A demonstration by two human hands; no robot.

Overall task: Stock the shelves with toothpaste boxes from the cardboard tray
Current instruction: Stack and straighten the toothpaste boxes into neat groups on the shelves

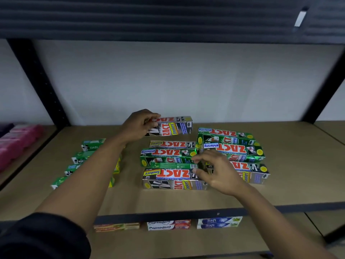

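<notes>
Held box: silver Smokers box (173, 126) at the back of the shelf (56, 199), behind the other rows; left hand (139, 126) has its grip curled round the box's left end
Second box: slim green box (173, 166) on the front stack; right hand (218, 171) pinches its right end
Doing it well: line the silver box up with the row ahead; lower it flat, then let go
Tray: out of sight

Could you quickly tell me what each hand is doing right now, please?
Left hand: holding the silver box at the back.
Right hand: pinching the end of a green box.
</notes>
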